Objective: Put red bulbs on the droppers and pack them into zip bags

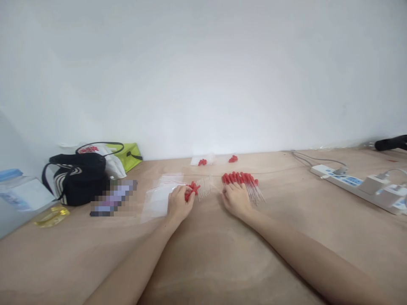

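My left hand point(179, 204) is closed at a cluster of small red pieces point(192, 190), with its fingers curled against them. Just right of the cluster lies a row of thin, pale sticks point(204, 187). My right hand point(237, 199) is closed, its fingertips pinching what looks like one thin pale stick point(216, 188) that points toward the row. Beyond and beside my right hand, several red-tipped sticks point(251, 182) lie side by side, their red ends away from me. The hand covers part of them.
Two small heaps of red pieces point(202, 162) lie near the wall. Clear plastic sheets point(159, 197) are left of my hands. Farther left are a phone-like blurred object point(114, 198), a black bag point(84, 180) and a green bag point(130, 156). A power strip point(352, 182) with plugs sits right.
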Demonstrator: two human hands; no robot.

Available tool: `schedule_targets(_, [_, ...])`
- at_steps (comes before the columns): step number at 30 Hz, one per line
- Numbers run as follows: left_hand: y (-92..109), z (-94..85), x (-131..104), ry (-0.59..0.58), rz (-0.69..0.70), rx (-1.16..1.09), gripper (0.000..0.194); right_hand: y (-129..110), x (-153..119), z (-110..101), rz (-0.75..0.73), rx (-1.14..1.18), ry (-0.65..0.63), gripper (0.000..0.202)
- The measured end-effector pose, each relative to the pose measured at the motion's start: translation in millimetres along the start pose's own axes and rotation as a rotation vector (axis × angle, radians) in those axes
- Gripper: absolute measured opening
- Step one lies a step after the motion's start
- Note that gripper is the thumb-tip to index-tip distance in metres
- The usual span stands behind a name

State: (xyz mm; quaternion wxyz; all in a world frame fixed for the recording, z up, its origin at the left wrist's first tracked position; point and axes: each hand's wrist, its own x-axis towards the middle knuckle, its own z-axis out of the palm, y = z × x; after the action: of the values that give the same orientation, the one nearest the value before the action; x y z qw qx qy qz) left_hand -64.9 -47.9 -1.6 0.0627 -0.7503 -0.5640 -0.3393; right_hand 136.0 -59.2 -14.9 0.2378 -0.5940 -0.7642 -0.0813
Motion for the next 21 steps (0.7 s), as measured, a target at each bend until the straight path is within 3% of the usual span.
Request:
schedule_targets(5, [17.4,-3.5,-11.9,-0.224,0.208,-0.210,0.006,42.8,-51.3,-20.2,-0.123,0.155,-0.037,0.026])
schedule_targets(9, [23.4,-2.9,-17.1,-0.352,0.215,-0.211,0.004,59.6,-59.0,-30.0,-0.096,0.206,-0.089,0.022])
schedule_targets(15, [26.9,2.9,-20.6,-0.338,0.247,-0.227,0.015,52.6,-46.8,-26.4,-0.052,0.371,-0.102,0.023])
schedule_targets(21, [34.2,10.8,-19.9,-0.291,0.203,-0.198,0.007,38.8,-39.0,-23.5,0.000,0.368,-0.196,0.014])
